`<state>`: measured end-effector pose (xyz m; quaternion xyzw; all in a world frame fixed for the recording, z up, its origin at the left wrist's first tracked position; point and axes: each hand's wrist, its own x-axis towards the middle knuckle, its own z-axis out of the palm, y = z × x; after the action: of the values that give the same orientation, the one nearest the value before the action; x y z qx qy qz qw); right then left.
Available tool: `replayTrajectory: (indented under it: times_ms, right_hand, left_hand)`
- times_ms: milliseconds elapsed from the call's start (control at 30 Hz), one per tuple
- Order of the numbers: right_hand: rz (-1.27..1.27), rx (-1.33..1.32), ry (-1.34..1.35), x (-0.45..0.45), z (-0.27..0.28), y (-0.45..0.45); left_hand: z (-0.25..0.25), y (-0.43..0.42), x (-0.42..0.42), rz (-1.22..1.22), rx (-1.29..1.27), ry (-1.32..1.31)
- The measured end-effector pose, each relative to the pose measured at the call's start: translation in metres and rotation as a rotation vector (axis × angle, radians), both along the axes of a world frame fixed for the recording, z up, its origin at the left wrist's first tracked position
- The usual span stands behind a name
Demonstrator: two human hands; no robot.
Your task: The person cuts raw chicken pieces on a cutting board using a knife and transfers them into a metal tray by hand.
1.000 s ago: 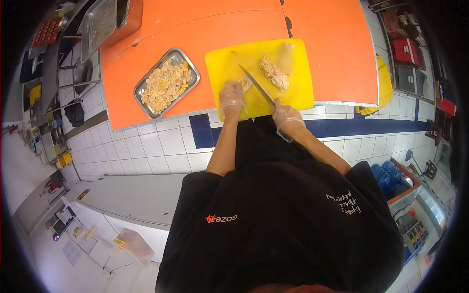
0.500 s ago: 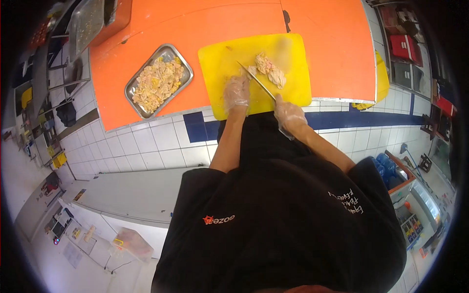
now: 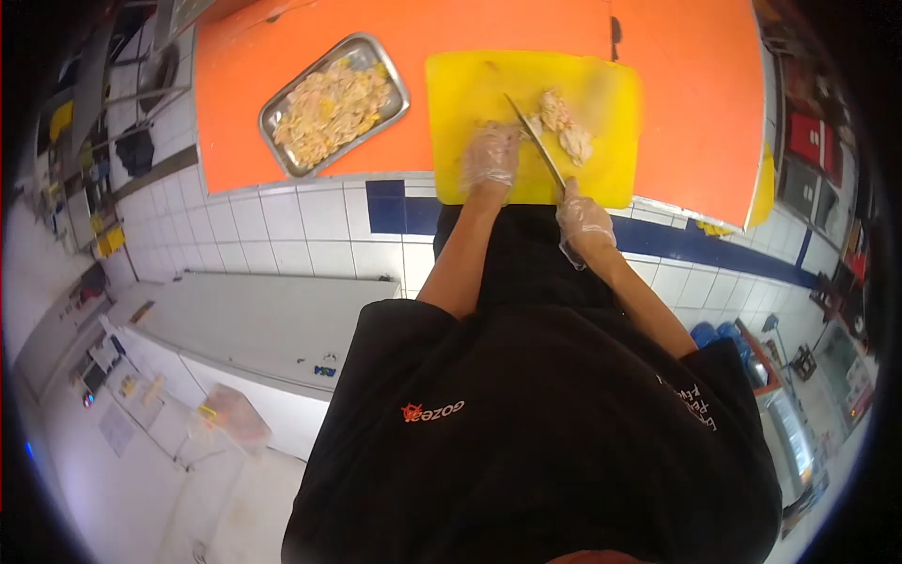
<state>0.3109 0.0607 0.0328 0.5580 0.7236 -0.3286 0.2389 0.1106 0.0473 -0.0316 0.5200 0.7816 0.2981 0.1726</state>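
Observation:
My right hand (image 3: 584,226), in a clear plastic glove, is closed round the handle of a knife (image 3: 537,143). Its blade slants up and to the left across a yellow cutting board (image 3: 611,179). Beside the blade, to its right, lie pale chunks of meat (image 3: 567,130), and a smaller bit touches or lies under the blade. Left of the knife, my gloved left hand (image 3: 491,158) rests on the board with its fingers bent and bunched. What lies under those fingertips is hidden.
A metal tray (image 3: 399,105) of cut meat pieces (image 3: 331,113) stands left of the board on the orange table (image 3: 691,113). The table's front edge runs close to my body. A white chest-like surface (image 3: 254,315) lies behind on the left.
The whole view has shifted, so board and tray appear higher and farther right. Relative to the board, my left hand has drawn slightly back from the blade; the knife stays about where it was.

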Motion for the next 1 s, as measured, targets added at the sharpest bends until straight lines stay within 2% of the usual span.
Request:
replayTrajectory:
  times_ms: [100,167,233,300,367,400,467,533,667,733,800,867,933,1000]
  right_hand:
    - [0.046,0.138,0.145,-0.032,-0.013,0.028]
    - [0.028,0.134,0.182,-0.064,-0.022,0.057]
    - [0.111,0.223,0.257,-0.078,-0.018,0.07]
    - [0.047,0.125,0.166,-0.047,-0.002,0.047]
    - [0.114,0.121,0.076,0.01,-0.006,0.004]
    - [0.105,0.103,0.016,0.028,-0.007,-0.009]
    - [0.098,0.086,-0.035,0.032,-0.004,-0.011]
    - [0.053,0.027,-0.038,0.006,0.01,0.006]
    - [0.028,0.099,0.154,-0.065,-0.009,0.061]
    - [0.052,0.11,0.167,-0.07,-0.012,0.07]
    - [0.07,0.121,0.179,-0.059,-0.024,0.067]
    - [0.123,0.322,0.321,-0.012,-0.055,0.035]
    - [0.098,0.173,0.094,0.001,-0.003,0.016]
    - [0.09,0.14,0.067,0.009,0.004,0.011]
  left_hand:
    - [-0.002,0.0,0.001,-0.051,0.003,-0.014]
    - [0.005,0.002,0.004,-0.01,-0.196,-0.024]
    - [0.006,-0.001,0.002,-0.02,-0.162,-0.039]
    - [-0.002,0.004,-0.001,-0.029,-0.114,-0.052]
    - [-0.024,-0.003,0.007,0.074,-0.017,-0.063]
    - [-0.02,-0.002,0.006,0.089,-0.011,-0.062]
    - [-0.003,-0.001,0.005,0.021,-0.151,-0.012]
    - [0.01,-0.002,0.002,-0.024,-0.182,-0.013]
    - [0.025,-0.003,0.003,-0.113,-0.191,-0.012]
    - [0.032,-0.007,0.009,-0.06,-0.117,0.034]
    - [0.037,-0.01,0.006,-0.015,-0.043,0.08]
    - [0.036,-0.011,0.006,0.01,-0.199,0.03]
    - [0.029,-0.006,0.007,0.004,-0.231,0.063]
    - [0.015,-0.003,0.004,-0.017,-0.267,0.1]
